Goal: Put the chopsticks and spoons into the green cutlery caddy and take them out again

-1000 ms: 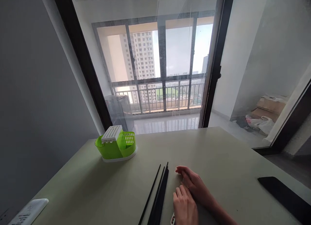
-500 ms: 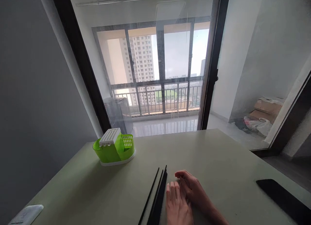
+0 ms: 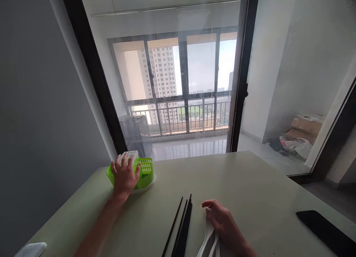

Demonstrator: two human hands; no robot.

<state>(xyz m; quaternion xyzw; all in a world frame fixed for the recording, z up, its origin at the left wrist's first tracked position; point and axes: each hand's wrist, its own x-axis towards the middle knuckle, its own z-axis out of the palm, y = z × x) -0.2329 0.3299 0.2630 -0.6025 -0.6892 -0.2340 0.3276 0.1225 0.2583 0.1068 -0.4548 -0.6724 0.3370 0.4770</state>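
Observation:
On the table's far left stands a green utensil holder (image 3: 146,181) with a white slotted top (image 3: 131,153) and a pale base. My left hand (image 3: 124,177) reaches over it from the front, fingers draped across the white top and thumb on the right side, gripping it. My right hand (image 3: 222,219) rests near the table's front, fingers curled around several white spoons (image 3: 207,236); their handles point toward me and their far ends are under the hand. To the left of the spoons lies a bundle of black chopsticks (image 3: 183,229), with one chopstick (image 3: 174,223) slightly apart.
The pale table (image 3: 239,175) ends against a framed glass door (image 3: 182,146). A long black object (image 3: 324,227) lies at the right edge, and a white object (image 3: 32,249) at the lower left corner. Cardboard and bags (image 3: 302,138) sit on the floor beyond the glass.
My left hand has left the right hand's side and moved up and left onto the green utensil holder. The white spoons under my right hand now show. The view has tilted slightly.

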